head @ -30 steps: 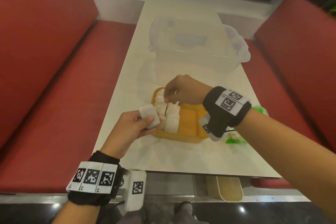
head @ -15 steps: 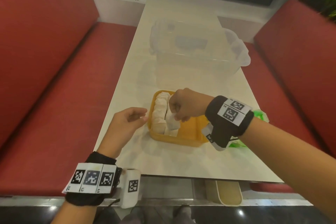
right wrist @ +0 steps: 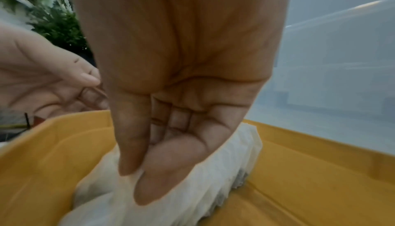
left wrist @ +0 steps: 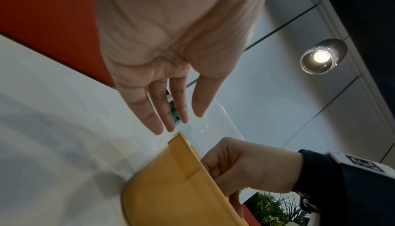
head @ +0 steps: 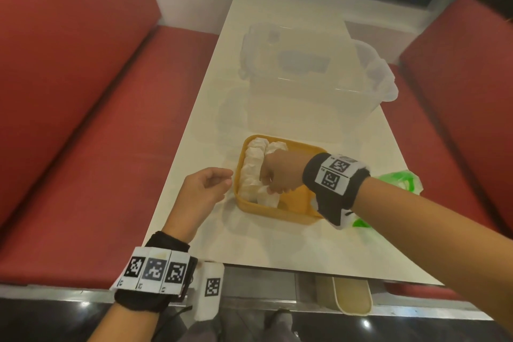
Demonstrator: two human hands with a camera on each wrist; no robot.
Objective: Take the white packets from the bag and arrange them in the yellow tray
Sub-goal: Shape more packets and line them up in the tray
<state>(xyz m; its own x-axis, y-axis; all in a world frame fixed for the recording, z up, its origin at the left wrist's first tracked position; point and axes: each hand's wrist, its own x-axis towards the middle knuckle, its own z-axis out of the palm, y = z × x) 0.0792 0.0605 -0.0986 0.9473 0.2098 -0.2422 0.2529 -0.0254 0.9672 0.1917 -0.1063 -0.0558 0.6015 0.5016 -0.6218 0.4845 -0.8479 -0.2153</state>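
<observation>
The yellow tray [head: 277, 212] sits on the white table near its front edge. Several white packets [head: 252, 166] lie in two rows along the tray's left side. My right hand [head: 268, 189] reaches into the tray and pinches the nearest white packet [head: 269, 198] of the second row. In the right wrist view, thumb and forefinger of my right hand [right wrist: 132, 179] squeeze the top of that packet [right wrist: 192, 179] inside the tray [right wrist: 320, 145]. My left hand [head: 226, 183] hovers empty just left of the tray, its fingers [left wrist: 158, 123] straight beside the tray wall [left wrist: 171, 187]. The green-and-white bag [head: 399, 179] lies right of the tray, partly behind my right wrist.
A large clear plastic box [head: 299, 78] stands on the table just beyond the tray, with a clear lid [head: 380, 75] at its right. Red bench seats [head: 111, 147] flank the table on both sides. The table's front edge [head: 277, 269] is close below the tray.
One second ago my left hand held a white packet. My right hand took it and lowered it into the tray's second row; my left hand is now empty.
</observation>
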